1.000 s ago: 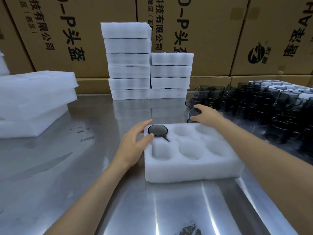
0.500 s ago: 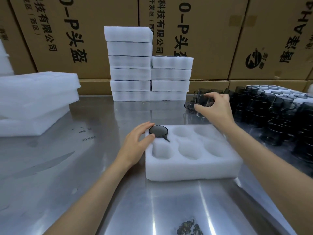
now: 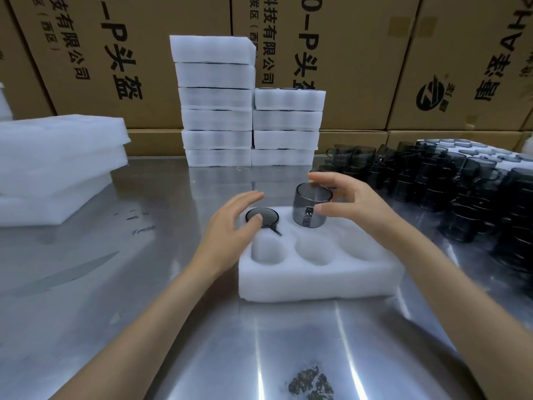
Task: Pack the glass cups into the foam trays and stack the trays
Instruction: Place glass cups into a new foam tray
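The right hand (image 3: 354, 206) has its fingers (image 3: 323, 178) curled over the far rim of a smoky glass cup (image 3: 311, 208), with the thumb pressed to the near wall, so the cup hangs upright by its sides. The cup's base sits just at the mouth of the middle far pocket, seemingly held this way so it can drop straight in.

Just left of those fingers, the left hand (image 3: 230, 229) lies relaxed and spread. Its thumb rests on the dark round top of a seated cup (image 3: 262, 217), and the other fingers reach past it. I take this as steadying the light foam while the other hand loads. That cup fills the far-left pocket, and its thin handle pokes out towards the near side.

Under both hands is the foam tray (image 3: 317, 281), a soft, white, matte block with six rounded pockets. Four are still bare, so this tray is barely begun.

Beyond the right fingers crowd the loose cups (image 3: 450, 183), which are grey, translucent and handled. Straight past both hands stand two stacks of trays (image 3: 248, 116), the left one taller. Out past the left fingers lie flat foam sheets (image 3: 57, 168). Everything rests on a shiny steel worktop (image 3: 129, 298), which is scuffed and reflective, and printed cardboard boxes (image 3: 317, 39) wall off the back.
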A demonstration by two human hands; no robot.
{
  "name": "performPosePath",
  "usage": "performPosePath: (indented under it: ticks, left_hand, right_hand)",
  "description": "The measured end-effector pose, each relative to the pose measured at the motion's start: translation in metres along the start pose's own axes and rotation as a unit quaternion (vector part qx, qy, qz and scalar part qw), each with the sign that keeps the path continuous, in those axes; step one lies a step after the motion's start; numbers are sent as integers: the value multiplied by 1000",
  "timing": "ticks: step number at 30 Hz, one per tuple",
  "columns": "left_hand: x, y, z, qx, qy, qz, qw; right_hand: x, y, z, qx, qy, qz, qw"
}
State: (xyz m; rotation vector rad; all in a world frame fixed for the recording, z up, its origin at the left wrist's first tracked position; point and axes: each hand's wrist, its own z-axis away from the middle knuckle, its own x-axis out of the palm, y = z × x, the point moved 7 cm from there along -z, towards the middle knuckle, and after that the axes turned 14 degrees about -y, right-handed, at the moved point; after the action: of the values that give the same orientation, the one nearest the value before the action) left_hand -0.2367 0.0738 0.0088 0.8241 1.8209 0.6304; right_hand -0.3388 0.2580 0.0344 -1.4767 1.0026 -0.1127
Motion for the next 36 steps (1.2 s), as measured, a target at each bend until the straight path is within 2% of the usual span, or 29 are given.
performPosePath:
  ticks: [3,7,10,12,16,22,32,36]
  left_hand:
    - [4,9,-1,17,-34,-49,998]
    - [10,20,-4,51,-93,-111,988]
    - [10,24,-5,60,-115,-137,982]
    - [10,26,-6,64,-121,-127,982]
    - [13,34,-9,64,-123,-99,985]
    - [25,35,-17,40,-142,-107,983]
    - [33,29,-15,15,-160,-59,985]
    - [35,26,-14,8,-166,-72,983]
  right_hand:
    - [8,-6,-1,-17,-29,17,999]
    - [20,-7,-2,-1,-68,-33,997]
    - [24,-11,-1,6,-33,68,997]
    - [25,-12,-1,0,-12,104,995]
    - [20,-9,-2,-17,23,77,997]
    - [21,-5,-2,9,13,133,991]
    - [22,-2,0,31,16,187,982]
    - [22,1,-1,38,13,180,983]
